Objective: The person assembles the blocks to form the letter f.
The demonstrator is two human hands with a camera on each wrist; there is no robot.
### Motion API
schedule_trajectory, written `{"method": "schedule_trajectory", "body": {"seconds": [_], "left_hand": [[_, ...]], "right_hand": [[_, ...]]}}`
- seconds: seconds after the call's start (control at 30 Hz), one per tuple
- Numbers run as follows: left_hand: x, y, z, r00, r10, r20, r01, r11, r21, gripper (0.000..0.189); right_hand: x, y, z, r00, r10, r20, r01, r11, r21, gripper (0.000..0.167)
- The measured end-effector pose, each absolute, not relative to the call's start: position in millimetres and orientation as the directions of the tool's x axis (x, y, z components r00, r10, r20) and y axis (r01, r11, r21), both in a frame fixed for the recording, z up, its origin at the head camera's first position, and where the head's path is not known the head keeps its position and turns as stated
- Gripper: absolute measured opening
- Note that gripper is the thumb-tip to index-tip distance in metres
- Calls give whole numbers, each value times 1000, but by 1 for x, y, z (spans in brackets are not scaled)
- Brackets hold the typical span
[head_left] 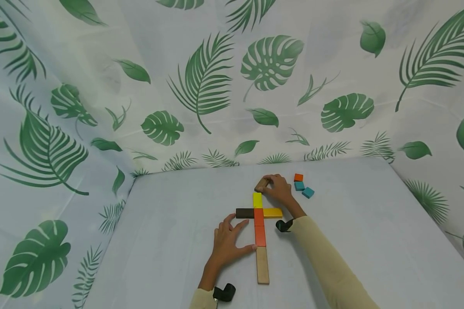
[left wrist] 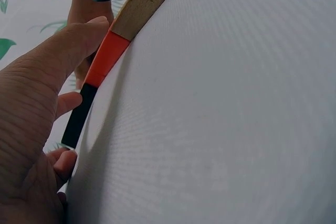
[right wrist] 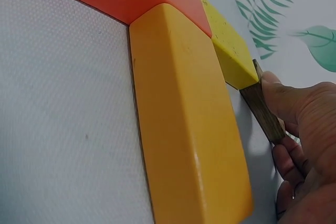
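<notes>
Flat blocks form a cross on the table. Two red-orange blocks run down its middle, with a long pale wooden block below. A black block is the left arm and an amber block the right. Above them lies a yellow block. My right hand pinches a brown wooden block, held at a slant by the yellow block's far end. My left hand is spread beside the cross, thumb at the joint of red-orange and pale wood, fingertips by the black block.
One small orange block and two blue blocks lie right of my right hand. The white table meets a leaf-printed cloth at the back and sides. A dark wrist camera sits on the left wrist.
</notes>
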State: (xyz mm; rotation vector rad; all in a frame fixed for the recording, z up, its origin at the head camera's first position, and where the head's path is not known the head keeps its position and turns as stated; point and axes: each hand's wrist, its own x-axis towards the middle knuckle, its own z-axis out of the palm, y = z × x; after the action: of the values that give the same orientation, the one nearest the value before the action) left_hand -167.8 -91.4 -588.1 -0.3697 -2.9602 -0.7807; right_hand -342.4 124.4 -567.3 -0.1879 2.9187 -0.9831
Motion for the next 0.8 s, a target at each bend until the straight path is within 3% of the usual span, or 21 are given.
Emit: {"method": "schedule_trajectory", "body": {"seconds": [0.8], "left_hand": [[-167,-91,-586,-965,221,142,263,837,479,78]], "right_hand": [[-339,124,-563,-987,-159,19,-137,778,-614,51]]}}
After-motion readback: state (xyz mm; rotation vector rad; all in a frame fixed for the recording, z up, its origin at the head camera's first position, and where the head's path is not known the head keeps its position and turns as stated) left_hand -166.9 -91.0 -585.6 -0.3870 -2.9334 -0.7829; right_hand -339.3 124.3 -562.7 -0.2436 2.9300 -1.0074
